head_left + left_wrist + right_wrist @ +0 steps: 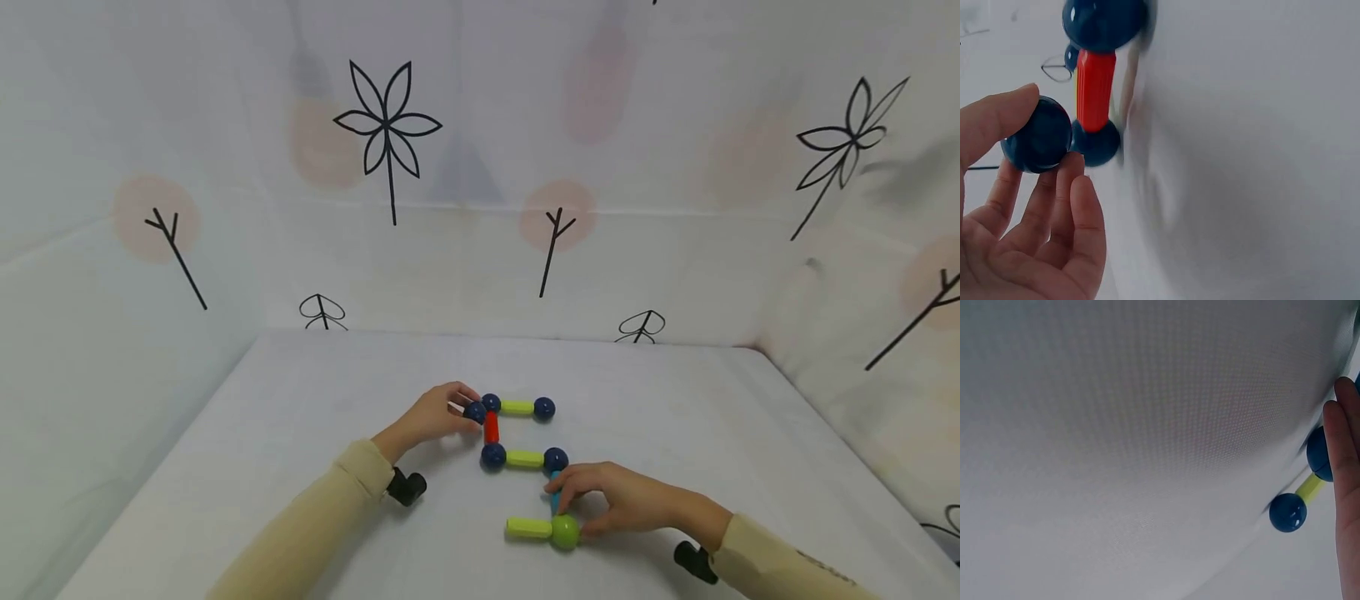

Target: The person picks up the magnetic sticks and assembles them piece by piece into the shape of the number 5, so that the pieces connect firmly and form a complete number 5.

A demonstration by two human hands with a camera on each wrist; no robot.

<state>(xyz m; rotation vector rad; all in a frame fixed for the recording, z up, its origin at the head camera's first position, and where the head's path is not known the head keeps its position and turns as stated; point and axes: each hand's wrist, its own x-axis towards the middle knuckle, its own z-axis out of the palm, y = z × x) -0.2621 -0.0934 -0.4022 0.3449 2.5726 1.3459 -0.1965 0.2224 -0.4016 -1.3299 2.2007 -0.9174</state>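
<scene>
My left hand (437,414) pinches a dark blue ball (1038,136) between thumb and fingertips, above the table. That ball is close beside another dark blue ball (491,403) at the corner of a figure of toy balls and rods. Below this corner a red rod (491,428) leads to a dark blue ball (493,457). My right hand (618,497) grips the light blue rod (555,502), its fingers partly covering it. Its thumb is at the right side of a green ball (566,532). A yellow-green rod (528,527) sticks out left from the green ball.
The figure lies on a white-covered table (360,542). One yellow-green rod (517,407) ends in a dark blue ball (544,408) at the top; another yellow-green rod (524,459) joins a dark blue ball (556,460) in the middle. Patterned white cloth (465,275) hangs behind.
</scene>
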